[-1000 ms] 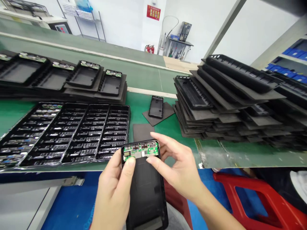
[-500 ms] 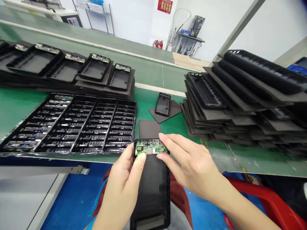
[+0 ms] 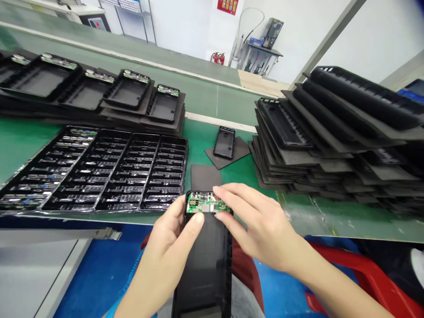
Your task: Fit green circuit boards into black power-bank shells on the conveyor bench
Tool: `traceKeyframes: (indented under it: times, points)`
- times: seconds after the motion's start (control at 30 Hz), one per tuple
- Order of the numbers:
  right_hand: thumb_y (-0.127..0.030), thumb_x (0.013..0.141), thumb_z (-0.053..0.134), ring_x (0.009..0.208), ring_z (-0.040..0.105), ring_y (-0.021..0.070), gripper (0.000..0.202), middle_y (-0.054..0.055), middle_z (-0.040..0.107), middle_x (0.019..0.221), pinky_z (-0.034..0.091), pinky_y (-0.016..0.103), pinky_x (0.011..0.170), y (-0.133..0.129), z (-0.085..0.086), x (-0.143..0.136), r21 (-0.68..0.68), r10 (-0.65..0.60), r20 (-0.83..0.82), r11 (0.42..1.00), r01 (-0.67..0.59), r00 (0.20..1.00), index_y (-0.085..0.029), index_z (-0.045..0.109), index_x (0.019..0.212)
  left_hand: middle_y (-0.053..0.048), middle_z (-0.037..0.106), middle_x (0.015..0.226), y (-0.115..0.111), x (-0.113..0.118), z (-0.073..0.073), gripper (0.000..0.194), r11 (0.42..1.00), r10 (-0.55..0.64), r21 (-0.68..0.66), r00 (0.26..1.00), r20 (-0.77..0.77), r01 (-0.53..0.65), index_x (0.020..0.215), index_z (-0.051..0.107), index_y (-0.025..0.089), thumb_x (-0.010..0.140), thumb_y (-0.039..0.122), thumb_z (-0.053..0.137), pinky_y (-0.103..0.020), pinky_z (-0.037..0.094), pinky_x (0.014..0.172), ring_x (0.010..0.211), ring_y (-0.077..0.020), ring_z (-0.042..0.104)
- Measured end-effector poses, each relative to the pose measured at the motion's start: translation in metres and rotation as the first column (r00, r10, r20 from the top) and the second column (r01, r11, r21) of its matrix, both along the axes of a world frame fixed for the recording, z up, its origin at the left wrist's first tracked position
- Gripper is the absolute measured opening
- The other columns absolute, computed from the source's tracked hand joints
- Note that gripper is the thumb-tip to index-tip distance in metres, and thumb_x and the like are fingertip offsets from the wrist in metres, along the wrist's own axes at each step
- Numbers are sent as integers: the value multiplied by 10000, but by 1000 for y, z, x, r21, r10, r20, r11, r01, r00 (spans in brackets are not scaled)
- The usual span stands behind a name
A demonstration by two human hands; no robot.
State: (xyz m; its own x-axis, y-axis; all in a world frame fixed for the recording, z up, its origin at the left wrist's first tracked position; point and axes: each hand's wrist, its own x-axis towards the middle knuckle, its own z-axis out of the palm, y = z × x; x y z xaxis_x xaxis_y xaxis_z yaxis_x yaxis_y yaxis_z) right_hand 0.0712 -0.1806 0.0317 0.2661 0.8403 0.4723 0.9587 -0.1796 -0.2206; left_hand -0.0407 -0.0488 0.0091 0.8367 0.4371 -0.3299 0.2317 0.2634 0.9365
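Observation:
A black plastic case hangs over the bench's front edge, its open side facing me. Across its top end lies a green circuit board with a small display at its left. My left hand grips the case's left side, the thumb resting just below the board. With fingers and thumb bent round the top right corner, my right hand holds the case and board there, covering the board's right end. Just beyond the case, a dark foam sheet lies on the green bench.
A black compartment tray with circuit boards in its left column is at left. Behind it, cases with boards rest on foam sheets. A small case lies mid-bench. Tall piles of foam sheets and cases stand right; a red chair is below.
The case's lower end has swung slightly left. My right fingertips have shifted a little left along the case's top edge, and my left thumb has moved slightly right.

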Motion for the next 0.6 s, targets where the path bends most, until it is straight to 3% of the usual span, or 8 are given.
traceKeyframes:
  times: [0.1,0.17,0.23,0.3,0.33,0.4,0.47,0.6]
  points:
    - [-169,860,529,942,592,201,315,134,629,1057,538,308,799,1,-3,2,16,-2,-79,1000,3,997,-42,557,1148,23,597,1244,-1,1,-4,529,921,85,-377,995,-43,-95,1240,501,335,738,393,657,-214,502,792,1058,-179,584]
    - [-180,861,530,934,593,196,311,124,631,1053,540,307,793,2,-5,2,-3,-10,-92,1000,10,996,-59,555,1147,3,643,1176,-2,3,-4,532,802,67,-592,997,-41,-78,1258,495,341,750,429,623,-251,536,703,940,-196,644]
    - [-180,854,542,926,591,188,296,103,635,1050,536,304,793,2,-7,1,-18,-35,-91,999,33,995,-89,563,1135,-15,683,1093,-3,7,-2,547,646,5,-763,1000,-3,-6,1289,463,358,773,519,550,-321,553,664,828,-220,677]
    - [-159,846,546,936,576,187,288,94,629,1059,527,303,787,3,-8,0,-1,-74,-67,997,74,995,-115,570,1129,-16,701,1040,-5,10,2,559,528,-30,-849,999,17,30,1298,452,368,785,586,486,-368,555,685,802,-230,685]
    - [-140,841,541,929,566,188,282,94,626,1051,523,304,773,3,-8,-1,17,-86,-41,996,87,995,-122,578,1120,-10,706,1023,-6,11,4,554,497,-34,-867,999,17,32,1293,460,365,789,594,475,-378,552,710,816,-230,684]
    - [-93,829,517,879,550,194,260,103,625,995,512,308,723,3,-8,-2,46,-71,34,997,69,997,-113,604,1073,5,713,983,-7,13,7,521,496,-11,-868,1000,-19,-12,1257,510,345,791,579,485,-374,545,756,860,-221,676]
    - [-69,821,499,810,536,195,230,111,626,916,502,315,678,3,-7,-3,30,-22,90,999,19,996,-83,624,1013,11,716,943,-8,14,9,487,548,32,-831,995,-90,-93,1179,586,308,777,570,509,-356,540,788,900,-212,664]
    - [-171,872,501,781,550,187,181,110,632,862,506,309,656,6,-3,-3,-17,5,73,1000,-4,997,-77,645,929,-13,720,878,-10,12,9,456,631,59,-744,970,-235,-218,989,689,265,730,604,527,-349,558,753,885,-219,663]
